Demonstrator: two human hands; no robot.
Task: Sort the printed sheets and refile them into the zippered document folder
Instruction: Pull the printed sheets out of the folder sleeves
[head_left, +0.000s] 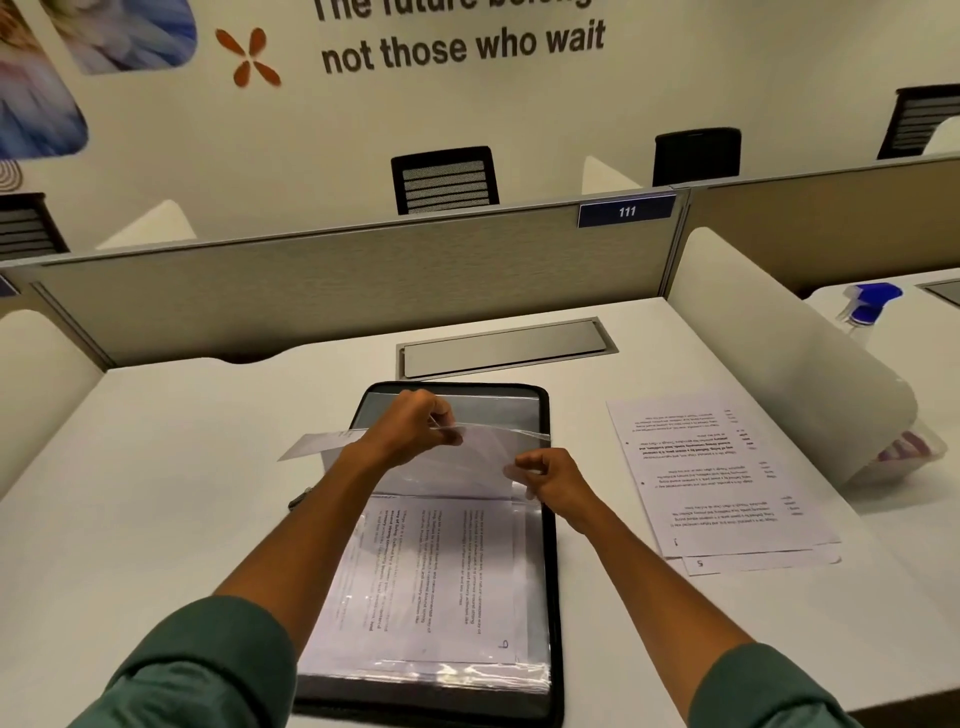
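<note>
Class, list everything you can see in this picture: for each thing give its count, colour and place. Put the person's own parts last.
Folder: one, black, open flat on the desk, middle.
Plastic sleeve: one, clear, lifted above the folder, pinched by both hands.
Filed sheets: several, white, in sleeves on the folder's near half.
Loose sheets: at least two, white, on the desk right of the folder.
Desk: one, white.
Cable hatch: one, grey, behind the folder.
Spray bottle: one, blue-topped, far right.
Chairs: four, black, beyond the divider.
Left hand: pinching the sleeve.
Right hand: pinching the sleeve's right edge.
</note>
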